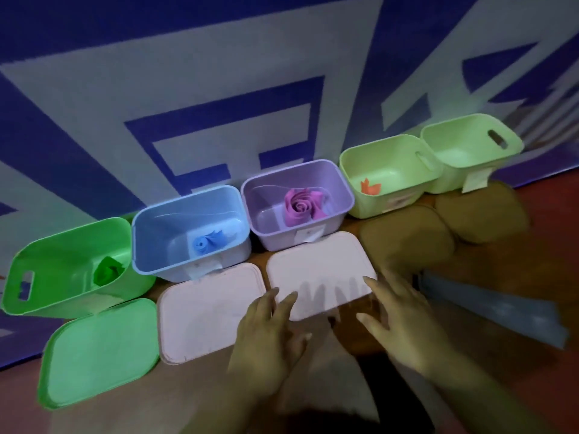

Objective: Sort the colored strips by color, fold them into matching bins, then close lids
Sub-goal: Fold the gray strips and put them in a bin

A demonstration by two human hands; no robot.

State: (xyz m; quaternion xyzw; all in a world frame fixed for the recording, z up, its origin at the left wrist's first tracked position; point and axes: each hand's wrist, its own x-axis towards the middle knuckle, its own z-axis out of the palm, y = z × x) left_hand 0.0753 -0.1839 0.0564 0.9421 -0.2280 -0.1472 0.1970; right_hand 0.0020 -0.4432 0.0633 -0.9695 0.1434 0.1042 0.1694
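Purple strip (302, 206) folded inside the far purple bin (266, 211), the left hand (269, 327) and right hand (398, 311), fingers spread and empty, reach over the near pink lid (319, 270), seemingly ready to fit it on

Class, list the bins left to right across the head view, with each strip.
green bin (green strip), blue bin (blue strip), purple bin (pink strip), pale green bin (orange strip), last pale green bin (none seen).
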